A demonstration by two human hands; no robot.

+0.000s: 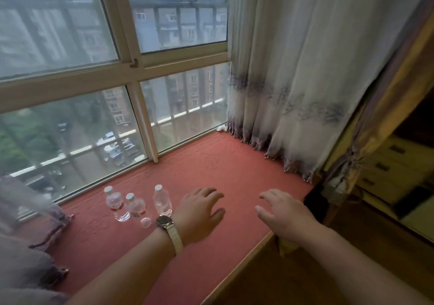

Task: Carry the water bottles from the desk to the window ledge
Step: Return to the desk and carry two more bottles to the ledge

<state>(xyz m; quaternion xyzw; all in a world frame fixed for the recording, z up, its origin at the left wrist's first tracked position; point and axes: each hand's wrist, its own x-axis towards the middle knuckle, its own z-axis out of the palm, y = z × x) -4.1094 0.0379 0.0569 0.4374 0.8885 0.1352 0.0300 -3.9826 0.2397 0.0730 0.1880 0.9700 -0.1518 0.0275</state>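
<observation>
On the window ledge [223,163]: three small clear water bottles [138,210] stand upright on its red padded mat, near the glass, in the left part of the ledge.
Left bottle [117,204]: white cap and red label; it stands closest to the window pane.
Middle bottle [137,207]: white cap and red label, just beside the left one; I cannot tell if the two touch.
Right bottle [162,200]: white cap and plain clear body, a little apart from the middle one and just beside the left wrist.
Left hand [202,210]: palm down over the mat, to the right of the bottles. The fingers are loosely spread and a bit bent; it holds nothing and touches no bottle.
Right hand [281,213]: palm down over the right part of the ledge, near its front edge. The fingers are spread and it holds nothing; I cannot tell if it touches the mat.
Watch [164,221]: on the left wrist, with a dark face and a pale strap.
Window [70,46]: pale frame; outside are bars, buildings and parked cars in grey light.
Right curtain [293,69]: pale with a purple pattern; its fringed hem reaches the mat at the far right corner.
Left curtain [23,210]: thin and pale purple, at the left edge; its lower part lies on the mat.
Dark object [315,201]: at the right end of the ledge; I cannot tell what it is.
Drawers [387,163]: pale fronts with dark handles, at the far right.
Floor [270,281]: brown wood, below the front edge of the ledge.
</observation>
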